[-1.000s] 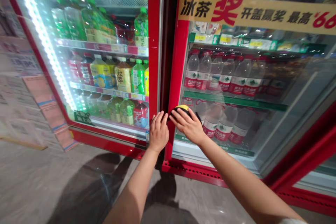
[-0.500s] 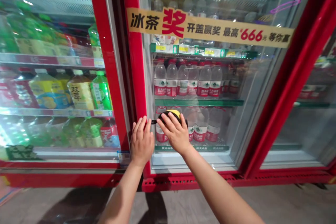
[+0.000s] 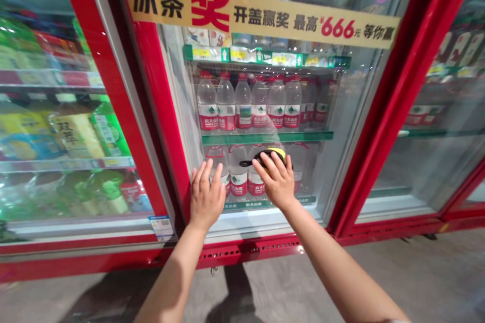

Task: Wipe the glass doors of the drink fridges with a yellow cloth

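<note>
1. Tape measure [image 3: 280,153] (so it looks; fingers hide much of it) sits under the right hand [image 3: 278,179], in front of the lower bottles [image 3: 239,181] behind the glass door [image 3: 343,106].
2. It will probably feel light, stiff and fairly sturdy; the black parts could be grippy rubber, but their texture does not show.
3. Best hold: around the body's sides, leaving free the black loop [image 3: 245,163] that sticks out towards the left hand [image 3: 204,197].
4. Right hand curls over the body, fingers a little apart; its underside grip is hidden.
5. Left hand is flat with fingers slightly spread, pinching nothing, beside the red frame [image 3: 164,111]; I cannot tell whether it touches the glass.
6. Glass stands between both hands and the bottles; a green shelf edge [image 3: 267,138] runs behind it, and a banner [image 3: 265,12] crosses it higher up.
</note>
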{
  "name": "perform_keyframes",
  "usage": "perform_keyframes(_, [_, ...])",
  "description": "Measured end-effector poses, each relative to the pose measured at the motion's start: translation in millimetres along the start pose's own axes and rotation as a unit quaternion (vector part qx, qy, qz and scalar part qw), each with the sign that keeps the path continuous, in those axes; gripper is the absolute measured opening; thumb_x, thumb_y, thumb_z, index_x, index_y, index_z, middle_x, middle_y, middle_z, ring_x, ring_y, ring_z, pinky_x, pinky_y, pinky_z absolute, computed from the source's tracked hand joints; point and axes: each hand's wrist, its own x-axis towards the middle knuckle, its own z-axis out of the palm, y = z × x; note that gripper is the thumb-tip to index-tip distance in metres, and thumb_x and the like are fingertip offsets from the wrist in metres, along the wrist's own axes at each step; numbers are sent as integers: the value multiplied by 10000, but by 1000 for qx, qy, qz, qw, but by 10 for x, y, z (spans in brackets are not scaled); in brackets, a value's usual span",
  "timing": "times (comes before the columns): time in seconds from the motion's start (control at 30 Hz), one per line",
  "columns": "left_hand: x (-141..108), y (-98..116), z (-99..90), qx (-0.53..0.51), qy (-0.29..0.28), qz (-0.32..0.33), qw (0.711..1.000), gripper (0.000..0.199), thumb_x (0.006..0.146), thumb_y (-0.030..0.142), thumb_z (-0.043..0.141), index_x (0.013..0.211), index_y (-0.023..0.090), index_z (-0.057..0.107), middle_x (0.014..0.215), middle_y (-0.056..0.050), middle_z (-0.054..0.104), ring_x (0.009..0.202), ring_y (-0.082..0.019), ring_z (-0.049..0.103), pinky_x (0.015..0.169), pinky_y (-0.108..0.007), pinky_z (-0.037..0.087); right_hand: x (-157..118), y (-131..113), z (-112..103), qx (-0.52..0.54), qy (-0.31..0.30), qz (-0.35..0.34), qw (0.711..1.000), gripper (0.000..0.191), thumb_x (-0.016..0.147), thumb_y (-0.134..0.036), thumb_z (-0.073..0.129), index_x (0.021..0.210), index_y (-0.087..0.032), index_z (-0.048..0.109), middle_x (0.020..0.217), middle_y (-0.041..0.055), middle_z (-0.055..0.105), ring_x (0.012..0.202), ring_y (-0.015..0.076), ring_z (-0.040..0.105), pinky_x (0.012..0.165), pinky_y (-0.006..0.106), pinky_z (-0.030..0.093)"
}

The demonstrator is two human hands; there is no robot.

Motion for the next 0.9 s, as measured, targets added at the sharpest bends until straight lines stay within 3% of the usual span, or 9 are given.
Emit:
perform_keyframes(0.13, [8,180,101,10,-7,11,1000,785,959,205,610,1648,250,236,1666,-164,352,1548,-325,333,1275,-574,276,-271,123,-96,11,-30,-74,997,460,1002,-163,526,1415,-343,620,1439,0,660,1477,191,446,1321,497,155])
perform_keyframes(0.23, [9,320,180,14,-13,20,1000,797,959,207,615,1651,239,222,1655,-173,369,1548,-320,334,1282,-575,252,-244,170,-145,23,-73,-121,990,456,1014,-207,540,1436,-370,592,1480,-25,627,1473,176,449,1328,509,94])
perform_keyframes(0.3, [7,395,221,9,-22,22,999,811,958,211,617,1655,244,203,1659,-169,366,1543,-323,346,1281,-583,247,-183,310,-177,5,-60,-74,995,497,1010,-193,534,1469,-381,559,1497,-12,611,1488,195,435,1323,532,100])
perform_keyframes(0.43, [-19,486,277,-2,-36,35,999,840,951,221,632,1659,256,180,1667,-163,352,1533,-329,364,1279,-596,239,-315,652,-241,-39,45,42,997,510,1002,-151,511,1480,-318,566,1447,65,646,1530,236,370,1294,535,227])
perform_keyframes(0.57, [-60,579,338,-9,-40,54,998,844,946,218,638,1658,253,185,1648,-164,388,1529,-324,371,1279,-583,242,-527,674,-274,-18,7,-27,999,465,992,-147,527,1413,-317,629,1391,43,687,1511,207,393,1302,509,222])
perform_keyframes(0.67, [-71,692,404,-10,-43,76,996,818,950,214,631,1653,243,213,1603,-159,458,1537,-301,361,1291,-546,227,-466,718,-298,-11,-44,-93,995,452,1005,-185,527,1401,-378,626,1431,-17,662,1481,182,433,1317,509,163])
perform_keyframes(0.73, [-68,772,445,-11,-50,89,995,806,950,221,634,1649,240,233,1578,-152,493,1546,-287,345,1303,-528,200,-426,862,-331,-25,-33,-54,998,479,1009,-187,521,1441,-382,589,1466,-7,635,1494,196,418,1313,528,168])
perform_keyframes(0.83, [-66,862,492,-16,-59,92,994,813,939,241,652,1645,233,249,1575,-153,499,1557,-287,321,1310,-524,173,-549,1087,-385,-50,33,83,995,540,993,-139,500,1502,-315,540,1506,74,591,1533,252,360,1286,562,243])
perform_keyframes(0.9, [-73,901,516,-18,-64,93,993,823,935,250,658,1646,234,245,1588,-152,483,1556,-292,323,1310,-524,173,-705,1126,-402,-51,48,97,993,550,984,-125,501,1507,-292,537,1507,95,585,1543,266,343,1276,569,271])
